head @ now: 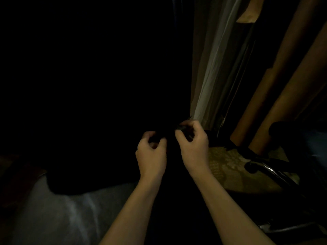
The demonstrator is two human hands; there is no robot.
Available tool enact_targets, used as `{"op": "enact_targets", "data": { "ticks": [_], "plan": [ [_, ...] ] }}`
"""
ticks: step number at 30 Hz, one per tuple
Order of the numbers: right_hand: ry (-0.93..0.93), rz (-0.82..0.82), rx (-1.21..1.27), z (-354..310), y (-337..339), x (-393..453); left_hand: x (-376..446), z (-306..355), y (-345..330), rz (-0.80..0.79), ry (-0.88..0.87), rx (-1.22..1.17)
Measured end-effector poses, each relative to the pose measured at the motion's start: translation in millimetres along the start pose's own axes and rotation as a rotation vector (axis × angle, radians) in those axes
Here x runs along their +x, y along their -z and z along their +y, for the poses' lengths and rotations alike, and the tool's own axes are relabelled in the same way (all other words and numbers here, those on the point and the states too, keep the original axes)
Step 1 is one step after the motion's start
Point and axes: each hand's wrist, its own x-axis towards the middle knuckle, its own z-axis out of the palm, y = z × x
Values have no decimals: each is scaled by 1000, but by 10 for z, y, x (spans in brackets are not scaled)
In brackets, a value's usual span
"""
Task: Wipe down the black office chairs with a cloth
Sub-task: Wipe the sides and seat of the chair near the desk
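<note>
Nearest the camera, two bare forearms reach up from the bottom edge into a very dark scene; beneath them on the left lies a pale grey floor with a faint sheen, and a large black mass sits on it, too dark to say whether it is a chair seat or something else; at lower right a dark, glossy chair leg with a chrome glint crosses a patterned tan mat.

Further on, the left hand is seen from the back, its fingers curled inward with the thumb close to them; whether they pinch anything cannot be told, since whatever lies under them is lost in the blackness; just beside it, the right hand also has curled fingers, and its fingertips close on a small dark object, which may be a fold of black cloth or part of a chair, though the frame does not settle which; the two hands are near each other but not touching.

Beyond the hands, a pale curtain hangs in long folds, lit along one strip; to its right stand brown wooden posts; the whole upper left is black and shows nothing.
</note>
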Motion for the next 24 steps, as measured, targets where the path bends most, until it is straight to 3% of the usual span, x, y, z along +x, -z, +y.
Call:
{"op": "enact_targets", "data": {
  "ticks": [5,10,14,19,24],
  "plan": [
    [-187,106,150,-68,22,125,-50,159,-122,54,95,-249],
    [-392,250,505,-122,-108,167,-85,414,-304,91,427,-678],
    [-642,317,766,-202,-228,192,-60,516,-250,95,574,-838],
    [-796,387,829,-435,-505,196,23,507,-14,187,672,-779],
    [-840,451,756,-474,-803,177,205,550,255,188,737,-1014]
  ]
}}
